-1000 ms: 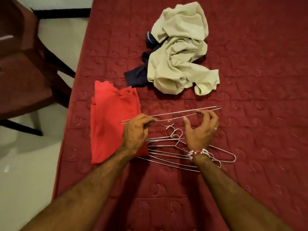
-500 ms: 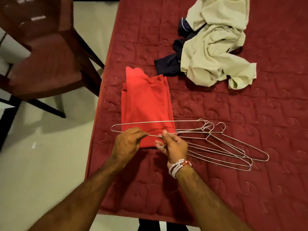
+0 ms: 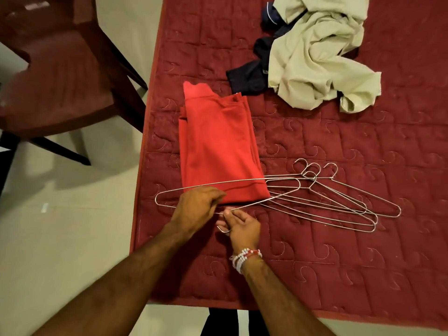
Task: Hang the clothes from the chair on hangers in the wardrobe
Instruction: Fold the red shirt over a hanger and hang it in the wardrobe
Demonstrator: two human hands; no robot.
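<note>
A folded red garment [image 3: 218,146] lies on the dark red quilted bed [image 3: 339,263] near its left edge. A thin wire hanger [image 3: 242,181] is held over the garment's near end. My left hand [image 3: 196,207] pinches its lower wire by the neck. My right hand [image 3: 240,226] grips the neck, and the hook curls out below my fingers. Three more wire hangers [image 3: 344,204] lie in a loose pile to the right. A crumpled cream garment [image 3: 312,57] and a dark navy one [image 3: 249,76] lie further up the bed.
A dark red wooden chair [image 3: 53,76] stands on the pale floor [image 3: 60,238] left of the bed, its seat bare. The bed's near edge runs just under my forearms. No wardrobe is in view.
The hanger I hold has come away from the pile and now lies over the red garment's near end. My right hand shifted from its bar to its neck. The view swung left and nearer.
</note>
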